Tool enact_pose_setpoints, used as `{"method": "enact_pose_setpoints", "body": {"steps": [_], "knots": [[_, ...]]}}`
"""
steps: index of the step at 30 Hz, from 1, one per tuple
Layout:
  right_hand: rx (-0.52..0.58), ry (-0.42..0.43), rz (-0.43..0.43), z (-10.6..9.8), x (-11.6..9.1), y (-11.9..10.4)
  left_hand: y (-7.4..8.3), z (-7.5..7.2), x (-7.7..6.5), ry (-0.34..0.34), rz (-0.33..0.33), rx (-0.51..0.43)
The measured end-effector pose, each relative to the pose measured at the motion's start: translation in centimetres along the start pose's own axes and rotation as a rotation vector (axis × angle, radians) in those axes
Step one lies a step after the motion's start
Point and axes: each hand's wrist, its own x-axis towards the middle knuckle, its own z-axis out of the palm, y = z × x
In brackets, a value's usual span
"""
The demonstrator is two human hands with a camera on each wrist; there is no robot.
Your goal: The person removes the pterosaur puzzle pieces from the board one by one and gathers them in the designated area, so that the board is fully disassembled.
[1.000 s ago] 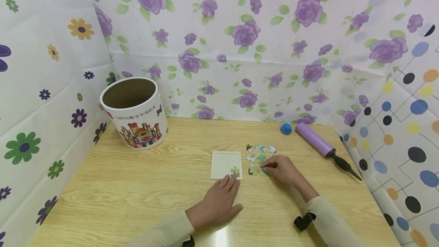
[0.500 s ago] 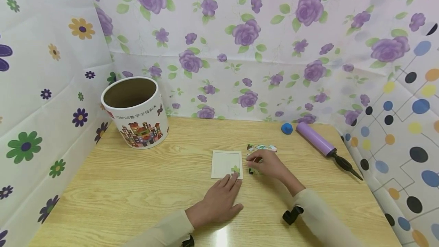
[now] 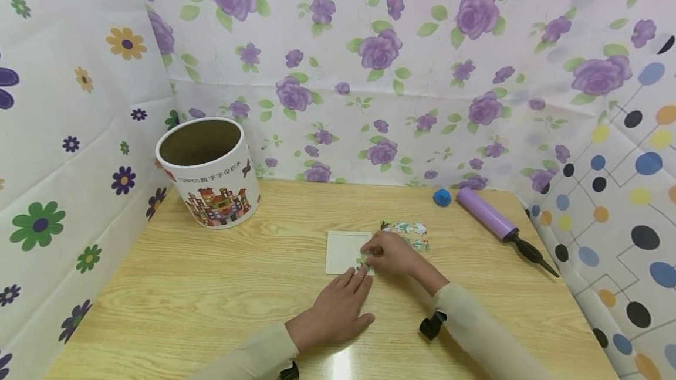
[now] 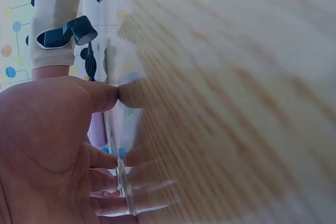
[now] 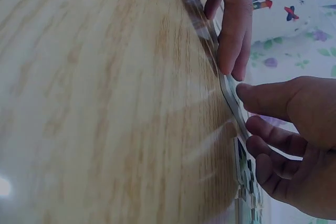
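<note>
A square puzzle tray [image 3: 340, 251] lies on the table, with one green puzzle piece [image 3: 361, 261] in its near right corner. My left hand [image 3: 335, 312] lies with straight fingers, their tips on the tray's near edge beside that piece. Over the tray's right side, my right hand [image 3: 393, 253] pinches a puzzle piece between thumb and index finger, and the fingers mostly hide it. In the right wrist view its thumb [image 5: 273, 98] comes close to the tray's edge [image 5: 231, 98]. Other loose puzzle pieces [image 3: 404, 228] lie right of the tray, partly behind the right hand.
At the back left stands a large white bucket [image 3: 222, 192] with printed buildings. A purple hand pump [image 3: 486, 214] with a black handle and a small blue object [image 3: 442, 197] lie at the back right. Patterned cloth walls surround the wooden table [image 3: 211, 274].
My right hand has moved left from the loose puzzle pieces to the tray's right side, uncovering some of the pieces behind it. My left hand stays on the tray's near edge.
</note>
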Motion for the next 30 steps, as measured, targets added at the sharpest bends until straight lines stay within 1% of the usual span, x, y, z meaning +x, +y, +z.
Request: {"method": "enact_pose_setpoints", "body": {"steps": [3,6,9,13,16,20,26,30], "knots": [[-0.025,-0.014,-0.017,0.0,0.1,-0.2,0.0,-0.1,0.0,-0.004,-0.003,-0.007],[-0.026,-0.028,-0.007,0.0,0.2,-0.4,0.0,-0.2,0.0,-0.007,-0.007,-0.021],[-0.002,-0.032,0.025,0.0,0.2,-0.5,0.0,-0.2,0.0,-0.006,-0.005,-0.032],[0.070,-0.022,0.074,-0.1,0.2,-0.4,0.0,-0.2,0.0,0.005,0.005,-0.032],[0.131,0.007,0.088,-0.4,0.0,-0.4,0.0,-0.1,0.1,0.014,0.006,-0.025],[0.192,0.068,0.086,-0.9,-0.4,-0.1,0.1,0.0,0.2,0.010,-0.007,-0.021],[0.232,0.139,0.116,-2.4,-1.6,0.7,0.1,-0.1,0.1,0.002,-0.020,-0.021],[0.246,0.171,0.147,-3.6,-3.0,1.4,0.0,-0.2,0.2,0.002,-0.017,-0.036]]}}
